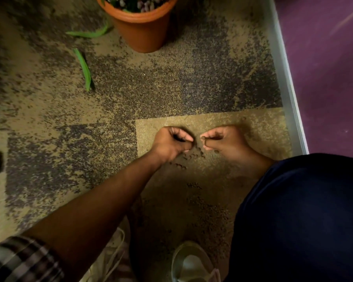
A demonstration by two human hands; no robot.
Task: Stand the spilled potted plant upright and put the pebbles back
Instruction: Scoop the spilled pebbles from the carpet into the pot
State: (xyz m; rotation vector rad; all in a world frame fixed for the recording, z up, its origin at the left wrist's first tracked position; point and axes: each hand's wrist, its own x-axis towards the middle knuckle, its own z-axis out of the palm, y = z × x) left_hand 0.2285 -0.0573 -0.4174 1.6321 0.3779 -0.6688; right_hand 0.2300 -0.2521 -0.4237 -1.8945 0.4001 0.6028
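The terracotta pot point(143, 27) stands upright at the top of the view, with pale pebbles point(143, 3) showing inside its rim. Two green leaves point(84, 68) lie on the carpet to its left. Lower down, my left hand point(171, 144) and my right hand point(222, 139) are close together on a tan carpet patch, both with fingers curled and blurred. Several small dark pebbles point(190, 157) lie on the carpet just below and between the hands. Whether either hand holds pebbles is hidden by the curled fingers.
A grey metal strip point(287, 88) runs along the right, bordering a purple floor point(330, 68). My dark trouser leg point(304, 220) fills the lower right, and my pale shoes point(192, 263) are at the bottom. The carpet is mottled tan and grey.
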